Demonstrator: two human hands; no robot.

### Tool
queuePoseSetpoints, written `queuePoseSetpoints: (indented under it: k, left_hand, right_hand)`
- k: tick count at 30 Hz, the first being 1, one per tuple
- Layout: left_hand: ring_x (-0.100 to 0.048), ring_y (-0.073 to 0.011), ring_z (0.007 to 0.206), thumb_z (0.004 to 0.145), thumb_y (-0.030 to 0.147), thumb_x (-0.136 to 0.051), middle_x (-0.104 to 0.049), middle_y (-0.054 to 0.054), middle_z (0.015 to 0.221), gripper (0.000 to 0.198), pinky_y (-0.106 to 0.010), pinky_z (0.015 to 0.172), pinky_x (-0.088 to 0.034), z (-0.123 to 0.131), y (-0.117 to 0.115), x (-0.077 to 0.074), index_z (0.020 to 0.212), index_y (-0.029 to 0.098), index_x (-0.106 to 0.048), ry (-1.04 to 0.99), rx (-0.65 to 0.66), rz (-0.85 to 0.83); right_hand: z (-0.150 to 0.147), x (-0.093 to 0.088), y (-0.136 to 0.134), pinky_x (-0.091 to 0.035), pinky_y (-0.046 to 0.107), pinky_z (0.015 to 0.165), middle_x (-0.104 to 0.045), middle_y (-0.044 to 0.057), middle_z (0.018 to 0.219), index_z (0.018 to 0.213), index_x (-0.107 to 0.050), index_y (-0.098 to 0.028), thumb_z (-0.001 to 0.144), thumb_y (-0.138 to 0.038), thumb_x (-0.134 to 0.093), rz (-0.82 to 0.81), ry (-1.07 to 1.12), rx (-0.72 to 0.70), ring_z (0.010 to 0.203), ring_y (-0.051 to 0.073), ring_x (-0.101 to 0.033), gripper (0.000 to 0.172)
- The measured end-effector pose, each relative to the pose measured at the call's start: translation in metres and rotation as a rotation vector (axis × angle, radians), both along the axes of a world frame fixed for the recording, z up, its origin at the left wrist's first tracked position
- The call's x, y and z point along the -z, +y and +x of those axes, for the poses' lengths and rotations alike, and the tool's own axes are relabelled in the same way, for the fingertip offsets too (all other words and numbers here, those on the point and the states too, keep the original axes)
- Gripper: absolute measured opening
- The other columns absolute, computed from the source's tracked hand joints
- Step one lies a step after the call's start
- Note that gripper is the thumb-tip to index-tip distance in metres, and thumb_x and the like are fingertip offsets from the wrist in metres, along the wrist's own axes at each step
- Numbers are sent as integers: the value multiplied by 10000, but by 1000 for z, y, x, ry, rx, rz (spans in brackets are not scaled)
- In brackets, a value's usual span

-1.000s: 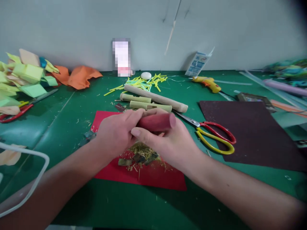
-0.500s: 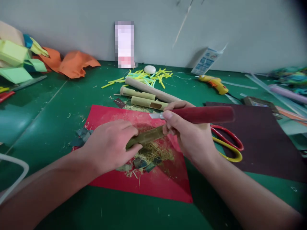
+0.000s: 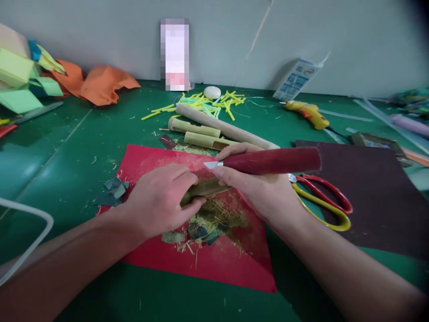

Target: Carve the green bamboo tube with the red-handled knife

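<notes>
My left hand [image 3: 164,197] is closed round the near end of a greenish bamboo tube [image 3: 212,188], held low above a red sheet [image 3: 231,275]. In my right hand [image 3: 258,185] is a carving knife [image 3: 271,161] with a thick dark red handle. Its short blade points left, just above the tube and apart from it. The right fingers hide the tube's far end. Shavings [image 3: 217,212] and dark green scraps [image 3: 197,231] lie on the sheet below. Behind the hands rest two cut bamboo pieces [image 3: 197,128] and a wooden rod [image 3: 224,125].
Scissors [image 3: 328,201] with red and yellow handles lie right of my right hand, partly over a dark sheet [image 3: 375,192]. Further back are a yellow glue gun [image 3: 308,114], yellow straw pieces [image 3: 201,103] and a white oval object [image 3: 212,92]. Orange paper [image 3: 107,85] sits back left.
My right hand has moved slightly left along the tube with the knife, covering more of it. The left hand keeps its hold. The whole view has shifted a little.
</notes>
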State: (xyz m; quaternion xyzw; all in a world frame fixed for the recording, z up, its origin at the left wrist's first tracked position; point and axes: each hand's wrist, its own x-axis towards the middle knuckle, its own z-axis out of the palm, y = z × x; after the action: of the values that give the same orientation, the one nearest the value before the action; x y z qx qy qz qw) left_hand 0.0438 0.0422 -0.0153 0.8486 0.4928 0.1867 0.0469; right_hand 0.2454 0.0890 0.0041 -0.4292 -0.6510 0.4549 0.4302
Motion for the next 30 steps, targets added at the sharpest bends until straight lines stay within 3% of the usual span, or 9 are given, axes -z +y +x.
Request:
queuePoseSetpoints:
  k: [5, 11, 14, 17, 20, 30]
  left_hand:
    - [-650, -232, 867, 924, 347, -581, -689, -85, 919, 179, -360, 740, -513, 1, 2, 2, 917, 178, -641, -16, 20, 21]
    - [-643, -236, 844, 915, 359, -613, -678, -78, 889, 192, -363, 714, -494, 4, 6, 3, 935, 171, -647, -12, 8, 38]
    - [-660, -251, 881, 920, 359, -614, -694, -86, 926, 195, -382, 748, -512, 6, 8, 4, 938, 170, -658, -14, 16, 43]
    - [-672, -266, 933, 926, 349, -608, -711, -98, 994, 203, -402, 786, -531, 6, 8, 4, 993, 167, -667, -25, 28, 43]
    - [-676, -275, 950, 935, 361, -596, -713, -107, 1034, 223, -416, 795, -541, 6, 8, 5, 1013, 166, -670, -27, 30, 32]
    - [-675, -280, 928, 917, 361, -617, -697, -97, 974, 216, -413, 766, -543, 5, 9, 5, 1012, 172, -661, -6, 24, 13]
  right_hand:
    - [1, -1, 2, -530, 293, 635, -721, 16, 846, 818, -686, -202, 727, -237, -787, 57, -72, 51, 725, 161, -660, 141]
    - [-5, 1, -6, -491, 291, 553, -632, -10, 640, 632, -597, -210, 680, -296, -843, 109, -130, 199, 598, 142, -576, 265]
    - [-9, 4, -7, -491, 296, 550, -612, -18, 617, 619, -587, -224, 728, -295, -814, 119, -85, 256, 590, 144, -574, 262]
    - [-13, 7, -5, -534, 320, 616, -676, -5, 691, 675, -655, -233, 762, -304, -796, 123, -27, 236, 646, 163, -627, 180]
    - [-15, 9, -3, -546, 328, 608, -671, -6, 649, 663, -672, -232, 750, -359, -814, 83, -13, 198, 614, 167, -629, 210]
    - [-13, 5, -1, -554, 304, 609, -701, 7, 697, 663, -661, -214, 732, -332, -811, 89, -39, 180, 646, 162, -645, 203]
